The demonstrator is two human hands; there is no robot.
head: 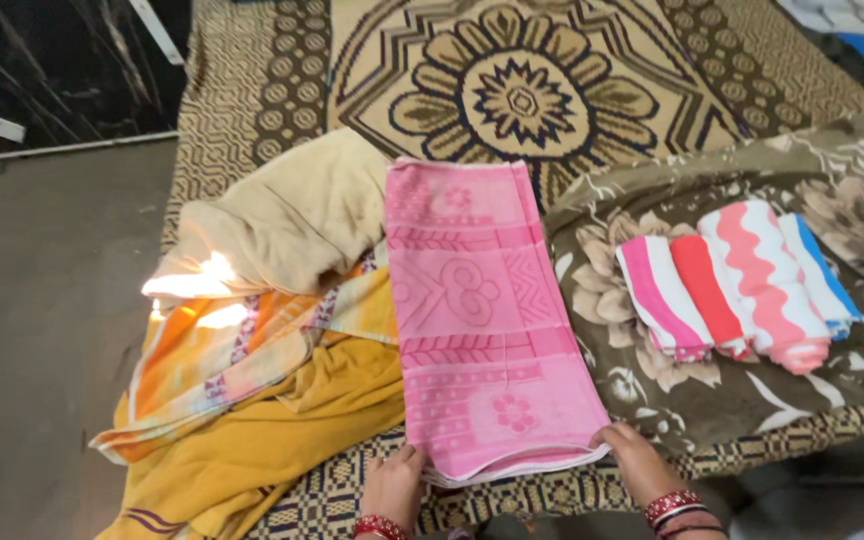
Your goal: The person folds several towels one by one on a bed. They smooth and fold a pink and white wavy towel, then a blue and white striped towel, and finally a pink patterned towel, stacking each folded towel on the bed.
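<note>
So there's this long pink terry towel with a woven floral pattern (480,320), folded into a narrow strip and lying flat on a bed covered in a brown-and-cream patterned mat (512,95). Everything else sits around that towel.

The left hand (392,485) is at the towel's near left corner, fingers resting on the edge, looks like it's pinching the hem lightly. The right hand (632,455) is at the near right corner, fingers curled over the folded edge and gripping it. Red bangles on both wrists.

Left of the pink towel, touching it, is a messy heap: a cream cloth (292,215) on top, an orange and white striped towel (217,350) under it, and a mustard yellow cloth (252,450) spilling toward the bed's near edge.

Right of the pink towel is a brown blanket with big pale flowers (732,390), and on it a row of folded striped towels (742,285) in pink, red, white and blue, sitting side by side, apart from the pink one.

Far left of it all is grey floor (42,330).
</note>
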